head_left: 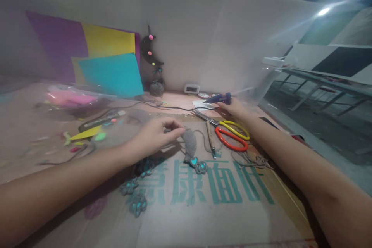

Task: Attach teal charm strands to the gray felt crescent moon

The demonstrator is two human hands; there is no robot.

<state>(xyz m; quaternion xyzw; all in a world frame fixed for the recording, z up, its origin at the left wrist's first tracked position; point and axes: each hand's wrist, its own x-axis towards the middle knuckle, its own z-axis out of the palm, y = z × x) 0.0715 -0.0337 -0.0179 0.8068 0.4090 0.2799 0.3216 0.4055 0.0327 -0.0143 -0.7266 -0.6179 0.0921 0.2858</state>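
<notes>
My left hand [157, 135] is closed, thumb and forefinger pinched at the top of a small grey felt crescent [190, 143]. Grey paw-shaped charms [200, 166] with turquoise pads lie at the crescent's lower end. Farther back, my right hand [234, 109] is wrapped round a dark blue glue gun [219, 99], its nozzle pointing left above a white card [200, 104]. Part of the grip is hidden by the fingers. More paw charms [138, 204] rest on the printed cardboard [174, 224] below my left forearm.
Scissors [232, 139] with red and yellow handles lie beside a wooden-handled tool [210, 139] and loose grey cord [255, 161]. A utility knife [99, 120] and felt scraps are at left. A decorated dark crescent [149, 50] hangs on the back wall. A cable crosses the table.
</notes>
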